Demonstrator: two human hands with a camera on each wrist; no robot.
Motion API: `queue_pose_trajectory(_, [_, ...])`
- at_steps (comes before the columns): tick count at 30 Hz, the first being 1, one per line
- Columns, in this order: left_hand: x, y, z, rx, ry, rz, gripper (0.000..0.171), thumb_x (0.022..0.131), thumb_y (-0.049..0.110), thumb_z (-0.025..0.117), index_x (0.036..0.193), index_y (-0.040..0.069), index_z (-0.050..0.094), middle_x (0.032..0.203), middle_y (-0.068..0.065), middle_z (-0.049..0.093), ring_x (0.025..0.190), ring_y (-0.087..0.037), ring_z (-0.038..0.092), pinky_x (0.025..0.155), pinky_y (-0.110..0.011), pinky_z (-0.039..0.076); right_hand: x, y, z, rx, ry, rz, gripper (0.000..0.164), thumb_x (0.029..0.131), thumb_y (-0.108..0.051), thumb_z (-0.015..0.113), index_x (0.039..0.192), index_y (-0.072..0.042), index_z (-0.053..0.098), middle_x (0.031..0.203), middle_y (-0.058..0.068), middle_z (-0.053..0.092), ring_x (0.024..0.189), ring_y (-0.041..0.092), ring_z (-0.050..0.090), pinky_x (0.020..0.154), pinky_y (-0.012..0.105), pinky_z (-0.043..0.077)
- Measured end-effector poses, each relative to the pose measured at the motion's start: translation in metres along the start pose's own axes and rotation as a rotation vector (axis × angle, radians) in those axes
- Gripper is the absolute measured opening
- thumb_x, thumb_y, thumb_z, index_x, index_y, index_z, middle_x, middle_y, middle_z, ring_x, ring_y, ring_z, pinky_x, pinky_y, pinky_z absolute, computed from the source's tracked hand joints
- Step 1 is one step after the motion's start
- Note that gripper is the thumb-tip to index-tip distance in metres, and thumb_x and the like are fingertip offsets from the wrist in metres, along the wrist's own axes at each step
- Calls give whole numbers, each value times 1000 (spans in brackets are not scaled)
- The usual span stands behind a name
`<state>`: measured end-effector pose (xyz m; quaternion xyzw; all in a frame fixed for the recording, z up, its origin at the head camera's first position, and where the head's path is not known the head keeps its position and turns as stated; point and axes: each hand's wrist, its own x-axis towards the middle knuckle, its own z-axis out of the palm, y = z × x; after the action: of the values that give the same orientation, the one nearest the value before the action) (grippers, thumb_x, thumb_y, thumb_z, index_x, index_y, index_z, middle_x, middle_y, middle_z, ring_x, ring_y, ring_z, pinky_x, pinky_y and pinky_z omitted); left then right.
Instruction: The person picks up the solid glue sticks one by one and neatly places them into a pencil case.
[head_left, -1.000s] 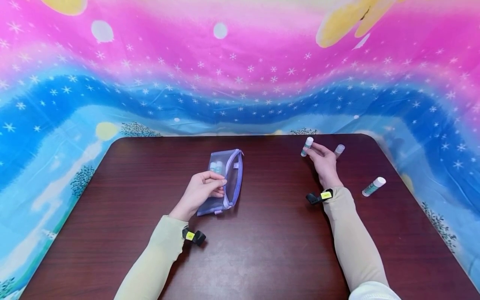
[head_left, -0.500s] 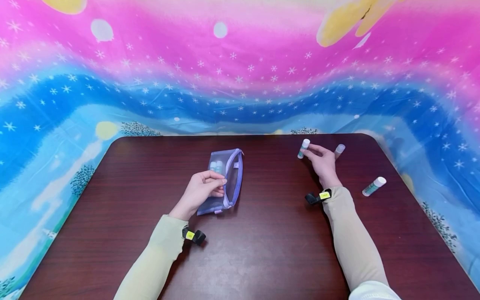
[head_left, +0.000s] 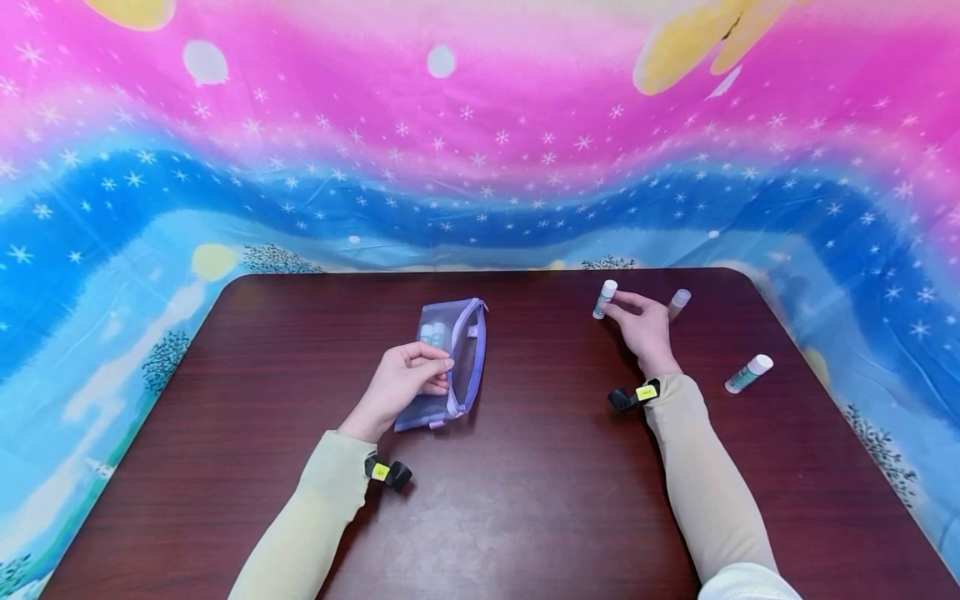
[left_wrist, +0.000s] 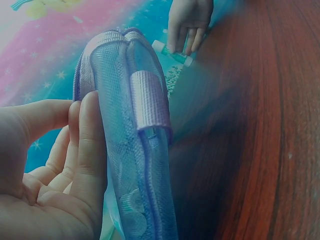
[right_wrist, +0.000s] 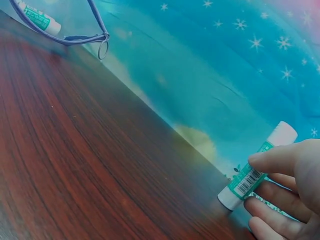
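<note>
A purple mesh zipper pouch (head_left: pixel 467 367) stands with its mouth open toward the right, and two glue sticks (head_left: pixel 432 333) show through its side. My left hand (head_left: pixel 408 379) pinches the near lip of the pouch between thumb and fingers. In the left wrist view the zipper edge (left_wrist: pixel 80 75) runs just past those fingertips. Over at the back right, my right hand (head_left: pixel 645 329) holds a glue stick (right_wrist: pixel 249 172) with a white cap and green label, gripped between thumb and fingers, tilted. Its lower end is close over the table.
Another glue stick (head_left: pixel 748 374) stands on the table at the right. Just behind my right hand is a further one (head_left: pixel 679 302), partly hidden. The dark wooden table (head_left: pixel 525 500) ends at a colourful hanging cloth (head_left: pixel 480 167) behind.
My right hand has shifted slightly left and toward me with the glue stick, slowing in the last half second. The left hand and the pouch stay in place.
</note>
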<state>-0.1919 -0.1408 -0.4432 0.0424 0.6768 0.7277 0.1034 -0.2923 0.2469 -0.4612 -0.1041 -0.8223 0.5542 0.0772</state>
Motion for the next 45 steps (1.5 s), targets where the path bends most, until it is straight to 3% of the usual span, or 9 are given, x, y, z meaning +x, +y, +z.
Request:
queue_pose_trajectory(16, [0, 1, 0, 5, 3, -6, 22, 96, 1, 70, 111, -13, 66, 95, -31, 69, 67, -20, 69, 71, -35, 63, 0, 0, 1, 24, 21, -7, 47, 93, -31, 76, 132, -5, 69, 134, 13, 63, 124, 22, 51, 93, 29, 43])
queue_pose_trajectory(22, [0, 0, 0, 10, -1, -6, 20, 96, 2, 70, 110, -12, 67, 94, -29, 70, 68, -20, 69, 72, -35, 63, 0, -1, 1, 53, 17, -4, 46, 94, -30, 76, 131, -5, 69, 130, 13, 65, 113, 16, 58, 90, 25, 48])
queue_pose_trajectory(29, [-2, 2, 0, 16, -2, -13, 23, 95, 3, 71, 111, -12, 66, 92, -25, 71, 69, -20, 69, 73, -35, 63, -1, -4, 3, 161, -3, -10, 45, 94, -24, 77, 131, -1, 68, 119, 11, 68, 93, 8, 70, 94, 30, 55])
queue_pose_trajectory(45, [-1, 3, 0, 11, -7, -12, 23, 95, 3, 70, 111, -14, 66, 91, -26, 70, 68, -19, 69, 72, -34, 63, -2, -11, 3, 222, -3, -27, 46, 92, -23, 79, 130, 1, 68, 117, 13, 68, 90, 7, 71, 92, 30, 56])
